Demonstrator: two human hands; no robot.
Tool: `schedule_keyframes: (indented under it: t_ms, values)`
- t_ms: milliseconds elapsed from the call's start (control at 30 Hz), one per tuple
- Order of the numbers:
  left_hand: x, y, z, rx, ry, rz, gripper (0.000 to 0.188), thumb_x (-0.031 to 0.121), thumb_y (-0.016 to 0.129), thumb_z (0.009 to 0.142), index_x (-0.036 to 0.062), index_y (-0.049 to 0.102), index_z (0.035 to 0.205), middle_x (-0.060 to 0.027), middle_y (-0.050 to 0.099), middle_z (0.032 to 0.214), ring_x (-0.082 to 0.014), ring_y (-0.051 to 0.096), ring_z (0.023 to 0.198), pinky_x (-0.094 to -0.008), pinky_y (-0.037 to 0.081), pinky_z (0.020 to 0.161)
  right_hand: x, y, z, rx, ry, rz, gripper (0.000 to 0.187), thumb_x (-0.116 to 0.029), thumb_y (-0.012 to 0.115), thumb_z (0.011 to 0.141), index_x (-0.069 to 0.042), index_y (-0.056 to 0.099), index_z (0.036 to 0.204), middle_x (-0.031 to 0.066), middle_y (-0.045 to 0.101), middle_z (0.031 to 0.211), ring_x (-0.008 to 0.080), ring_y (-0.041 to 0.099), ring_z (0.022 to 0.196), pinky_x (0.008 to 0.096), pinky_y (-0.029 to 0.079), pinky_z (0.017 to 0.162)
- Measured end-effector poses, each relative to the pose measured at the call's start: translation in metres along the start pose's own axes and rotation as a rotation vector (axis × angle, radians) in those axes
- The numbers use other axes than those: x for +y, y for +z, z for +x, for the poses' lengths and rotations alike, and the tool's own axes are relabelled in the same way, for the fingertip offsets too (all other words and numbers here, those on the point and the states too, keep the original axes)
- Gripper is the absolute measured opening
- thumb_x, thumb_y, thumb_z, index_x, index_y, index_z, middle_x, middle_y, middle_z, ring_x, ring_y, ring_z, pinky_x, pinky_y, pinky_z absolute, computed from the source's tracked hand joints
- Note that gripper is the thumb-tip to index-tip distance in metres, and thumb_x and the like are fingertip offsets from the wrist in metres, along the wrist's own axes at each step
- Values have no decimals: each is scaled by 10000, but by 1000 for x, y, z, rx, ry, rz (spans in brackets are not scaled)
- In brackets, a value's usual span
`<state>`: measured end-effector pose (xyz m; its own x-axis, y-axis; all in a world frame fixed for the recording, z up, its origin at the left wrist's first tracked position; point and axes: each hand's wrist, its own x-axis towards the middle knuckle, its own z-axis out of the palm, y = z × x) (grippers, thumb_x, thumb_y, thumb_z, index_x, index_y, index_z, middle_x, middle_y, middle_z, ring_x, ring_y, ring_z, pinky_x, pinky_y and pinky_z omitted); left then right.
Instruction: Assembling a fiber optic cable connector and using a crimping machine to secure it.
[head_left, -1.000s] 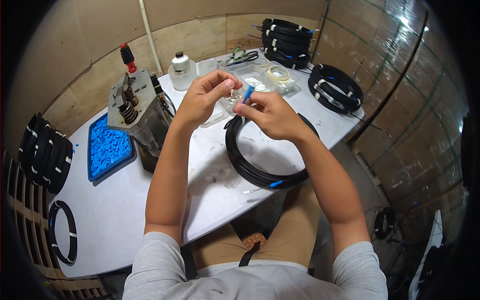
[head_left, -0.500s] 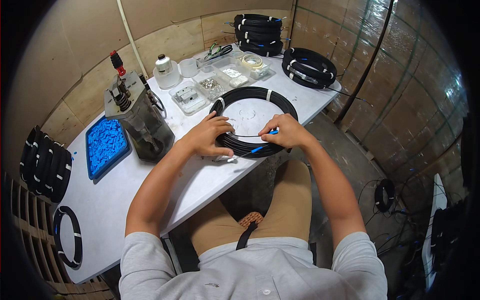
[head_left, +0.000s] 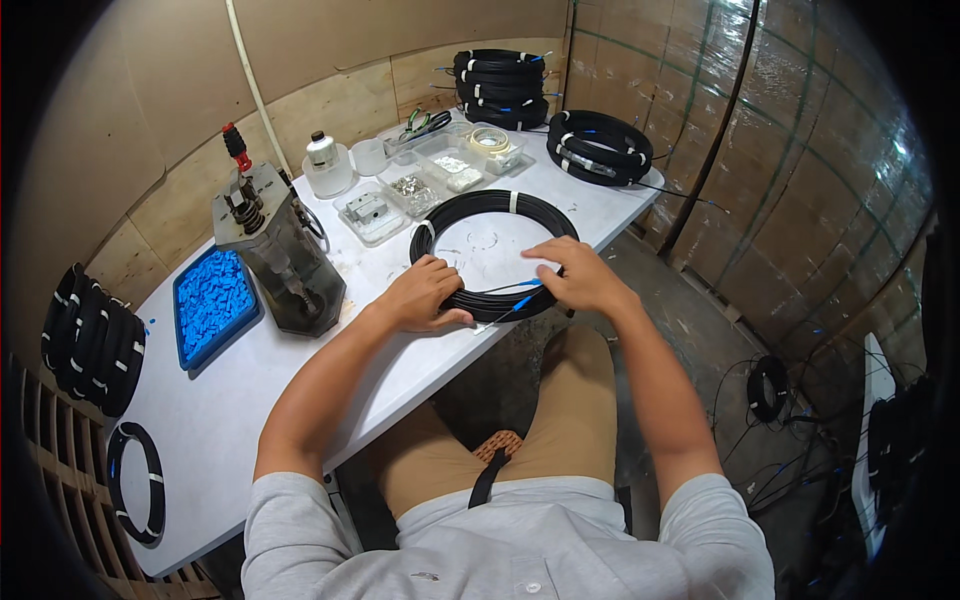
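Note:
A coil of black cable (head_left: 548, 215) with white tape bands lies near the front edge of the white table. At its near left side, my left hand (head_left: 425, 295) has its fingers curled over the coil and its thumb along the front. My right hand (head_left: 578, 278) is over the coil's right side, index finger and thumb apart with nothing between them. Just left of that thumb sits one blue connector (head_left: 530, 283) on a cable end. A second blue connector (head_left: 521, 305) lies slightly nearer, across the front of the coil.
A hand press (head_left: 275, 245) stands left on the table (head_left: 375, 375), beside a tray of blue pieces (head_left: 213, 300). Behind the coil are clear boxes of small parts (head_left: 412, 192) and a white bottle (head_left: 322, 150). More cable coils (head_left: 502, 90) are stacked at the back.
The fingers of my right hand have parted from the blue connector they pinched. My left hand's fingers have curled down onto the coil. The whole view has shifted slightly.

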<state>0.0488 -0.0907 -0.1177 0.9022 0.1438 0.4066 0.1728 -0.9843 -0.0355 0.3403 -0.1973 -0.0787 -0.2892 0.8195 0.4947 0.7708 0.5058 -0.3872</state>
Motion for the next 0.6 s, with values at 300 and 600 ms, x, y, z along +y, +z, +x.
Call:
schedule_keyframes:
  t_ms: [300,600]
  values:
    - [12,0,3,24,-45,6,570,609,675,839,54,561,782,-100,577,797,-289,570,828,-383,428,832,9,-17,-35,236,160,10,333,-104,611,789,-39,718,1097,149,698,1051,318,637,1048,392,501,937]
    - [29,14,14,61,-148,67,571,591,705,819,40,563,776,-120,600,771,-301,595,785,-379,447,786,24,2,-32,-23,118,30,500,-156,673,720,-126,677,1218,115,601,1263,318,485,1271,426,368,1101]
